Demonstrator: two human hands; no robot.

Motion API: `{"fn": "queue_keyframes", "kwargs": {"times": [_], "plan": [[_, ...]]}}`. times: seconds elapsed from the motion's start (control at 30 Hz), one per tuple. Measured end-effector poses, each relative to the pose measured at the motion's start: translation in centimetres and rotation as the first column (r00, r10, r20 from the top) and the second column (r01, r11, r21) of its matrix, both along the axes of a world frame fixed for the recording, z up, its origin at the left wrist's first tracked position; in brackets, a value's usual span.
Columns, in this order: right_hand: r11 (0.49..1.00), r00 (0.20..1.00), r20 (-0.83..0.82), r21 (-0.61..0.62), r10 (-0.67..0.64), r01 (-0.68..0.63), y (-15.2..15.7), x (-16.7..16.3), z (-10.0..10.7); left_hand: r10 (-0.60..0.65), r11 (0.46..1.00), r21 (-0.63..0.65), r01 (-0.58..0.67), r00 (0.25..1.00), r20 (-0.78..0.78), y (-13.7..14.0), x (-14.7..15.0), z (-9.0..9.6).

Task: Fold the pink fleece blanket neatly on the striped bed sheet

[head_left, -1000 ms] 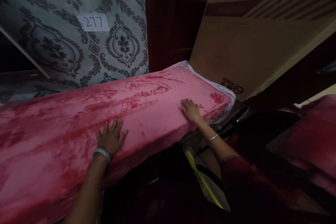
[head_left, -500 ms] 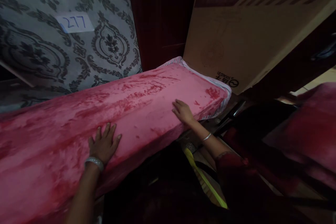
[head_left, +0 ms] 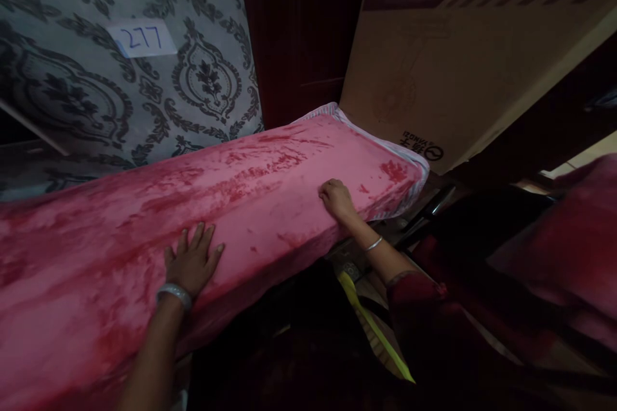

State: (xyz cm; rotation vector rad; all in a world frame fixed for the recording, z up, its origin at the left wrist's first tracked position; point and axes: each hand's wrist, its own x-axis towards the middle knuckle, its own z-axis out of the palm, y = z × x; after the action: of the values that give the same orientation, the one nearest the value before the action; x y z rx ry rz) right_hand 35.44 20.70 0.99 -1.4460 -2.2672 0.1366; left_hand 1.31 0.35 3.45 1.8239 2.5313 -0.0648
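Both the left hand (head_left: 191, 268) and the right hand (head_left: 337, 200) rest on the pink cloth (head_left: 267, 215), which covers a long, flat-topped shape running from the lower left of the view toward the brown box (head_left: 434, 83). What lies under the cloth is hidden. The left hand is palm down and holding nothing, its fingers spread; a broad bangle (head_left: 174, 293) circles that wrist. The right hand, nearer the far end, has its fingers bent under; whether they pinch any of the cloth I cannot tell. A thin bangle (head_left: 375, 243) sits on that forearm, near a dark red sleeve (head_left: 418, 305). Darker red patches mark the cloth, with a smoother, lighter area between the hands. Its far end has a striped edge (head_left: 415, 191). Behind is a patterned wall (head_left: 211, 77) bearing a paper (head_left: 143, 38) that reads 277, and beside it a dark red panel (head_left: 301, 26). Below the right forearm is a yellow strip (head_left: 376, 329).
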Motion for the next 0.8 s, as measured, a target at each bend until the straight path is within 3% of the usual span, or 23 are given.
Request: {"fn": "queue_keyframes", "kwargs": {"times": [0.1,0.2,0.33,0.4,0.47,0.57,0.7,0.8], "plan": [[0.999,0.997,-0.065,-0.025,-0.036,0.035,0.3,0.0,0.0,0.002,1.000,-0.007,-0.002,1.000,0.008,0.0,0.0,0.0],[0.994,0.943,-0.318,-0.079,-0.097,0.075,0.8,0.5,-0.6,0.003,1.000,-0.008,-0.003,1.000,-0.001,0.0,-0.1,-0.1],[0.988,0.701,-0.696,-0.104,-0.154,0.114,0.4,3.0,-1.6,0.001,1.000,-0.006,-0.002,1.000,-0.011,-0.1,-0.1,-0.1],[0.988,0.579,-0.802,-0.092,-0.147,0.124,-0.2,4.7,-2.1,0.007,1.000,-0.013,-0.007,1.000,-0.007,-0.1,0.0,0.0],[0.990,0.558,-0.821,-0.067,-0.123,0.121,-0.9,6.0,-2.3,0.013,1.000,-0.016,-0.013,1.000,-0.003,-0.1,0.1,0.1],[0.999,0.723,-0.691,0.015,-0.024,0.047,-1.7,5.8,-2.0,0.016,1.000,-0.012,-0.016,1.000,-0.006,0.0,0.1,0.1],[0.990,0.961,-0.242,0.019,0.138,-0.137,-3.0,0.6,-1.0,0.012,1.000,-0.008,-0.012,1.000,-0.007,0.0,0.1,0.0],[0.953,0.949,0.103,-0.089,0.299,-0.290,-4.3,-3.9,-0.5,0.016,1.000,0.003,-0.016,1.000,-0.019,0.0,0.0,-0.1]]}}
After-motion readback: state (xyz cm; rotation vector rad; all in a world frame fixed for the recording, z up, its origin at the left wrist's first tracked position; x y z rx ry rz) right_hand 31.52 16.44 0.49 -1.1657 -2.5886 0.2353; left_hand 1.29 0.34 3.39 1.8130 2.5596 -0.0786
